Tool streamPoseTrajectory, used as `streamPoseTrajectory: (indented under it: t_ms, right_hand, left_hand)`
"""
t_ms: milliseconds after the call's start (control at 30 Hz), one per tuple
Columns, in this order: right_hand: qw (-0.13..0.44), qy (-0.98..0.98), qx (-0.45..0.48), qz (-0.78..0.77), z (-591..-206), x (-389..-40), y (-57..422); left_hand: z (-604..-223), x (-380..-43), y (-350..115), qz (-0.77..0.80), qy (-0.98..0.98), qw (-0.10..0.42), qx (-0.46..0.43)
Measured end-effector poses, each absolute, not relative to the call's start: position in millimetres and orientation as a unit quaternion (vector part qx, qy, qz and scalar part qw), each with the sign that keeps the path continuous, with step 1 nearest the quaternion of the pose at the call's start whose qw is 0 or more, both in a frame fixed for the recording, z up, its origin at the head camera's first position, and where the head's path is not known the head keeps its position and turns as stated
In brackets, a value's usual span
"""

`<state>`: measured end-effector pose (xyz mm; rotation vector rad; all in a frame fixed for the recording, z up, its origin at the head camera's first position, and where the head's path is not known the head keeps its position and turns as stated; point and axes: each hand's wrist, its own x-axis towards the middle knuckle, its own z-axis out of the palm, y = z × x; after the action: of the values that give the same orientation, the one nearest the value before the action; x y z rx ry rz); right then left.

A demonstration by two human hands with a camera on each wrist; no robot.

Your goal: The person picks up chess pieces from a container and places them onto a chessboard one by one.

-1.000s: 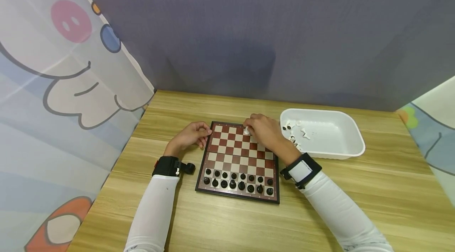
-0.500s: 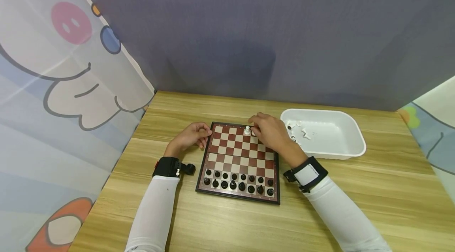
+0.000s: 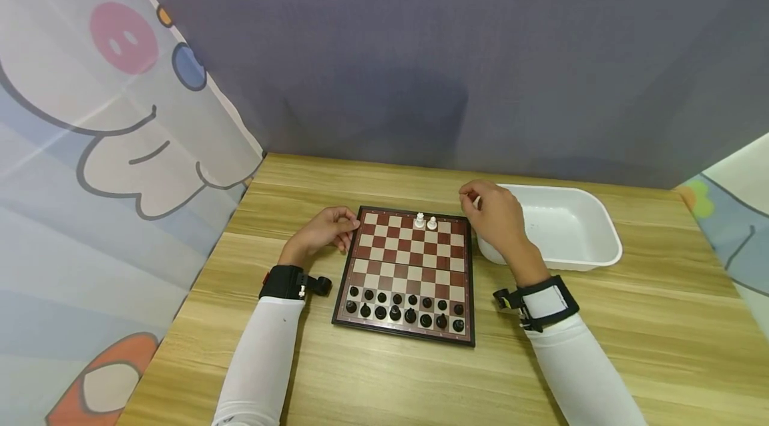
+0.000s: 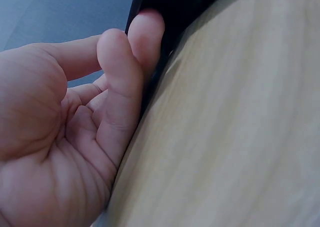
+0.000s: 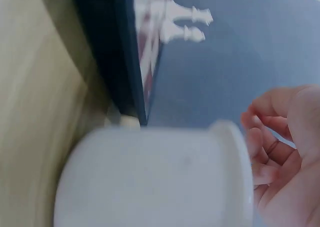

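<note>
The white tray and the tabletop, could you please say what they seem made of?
White tray: probably moulded plastic with a soft sheen, given its rounded corners and thin rim. Tabletop: wood or wood-look laminate, lightly glossy, showing grain and reflections.

The table (image 3: 384,386) has a smooth wood-grain top with a soft sheen. The tray (image 3: 561,229) looks like smooth, shiny white plastic. The chessboard (image 3: 401,257) has a smooth, faintly glossy face; its black pieces (image 3: 394,313) and white pieces (image 3: 420,221) look like plastic. The backdrop (image 3: 384,79) is matt grey cloth, the curtain (image 3: 48,246) smooth printed cloth, and the sleeves (image 3: 261,359) close-fitting white fabric.
</note>
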<state>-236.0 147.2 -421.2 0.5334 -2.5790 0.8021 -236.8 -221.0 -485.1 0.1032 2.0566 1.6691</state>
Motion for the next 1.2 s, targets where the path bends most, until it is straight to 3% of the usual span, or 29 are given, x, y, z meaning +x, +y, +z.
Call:
streamPoseTrajectory:
  t_ms: [467, 800, 1200]
  right_hand:
    - [0.229, -0.913, 0.097, 0.323, -428.2, -243.0, 187.1]
    - [0.205, -0.919, 0.077, 0.329, -432.3, -247.0, 197.9]
    - [0.03, -0.956, 0.09, 0.278, -436.4, -248.4, 206.8]
  left_hand:
    - [-486.9, -237.5, -220.2, 0.609, 0.754, 0.243, 0.039]
    - [-486.9, -238.6, -220.9, 0.607, 0.757, 0.239, 0.034]
    - [-486.6, -238.9, -220.8, 0.606, 0.758, 0.239, 0.035]
